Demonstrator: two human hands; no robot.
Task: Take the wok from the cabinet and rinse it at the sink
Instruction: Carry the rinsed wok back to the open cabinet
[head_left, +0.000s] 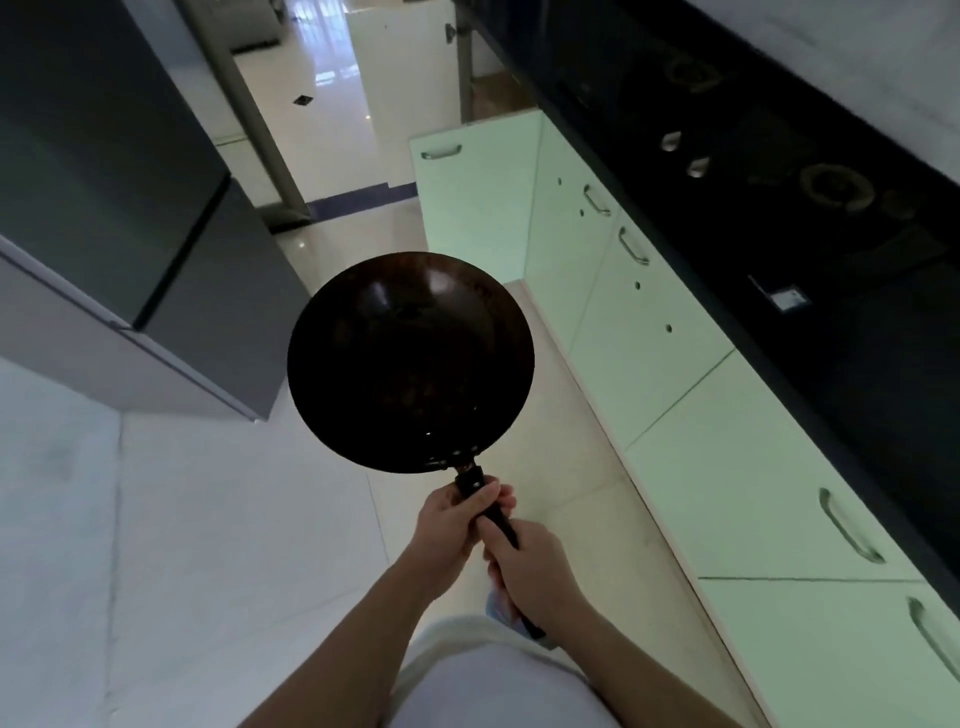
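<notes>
Here the pale green cabinets (675, 364) run along the right under a black counter (779, 234). The dark wok (410, 364) hangs over the floor (208, 519), bowl up. Left hand (452, 525) and right hand (535, 571) both wrap its handle (480, 491).

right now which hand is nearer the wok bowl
Left. The left hand grips the handle just below the wok bowl; the right hand holds farther down.
</notes>
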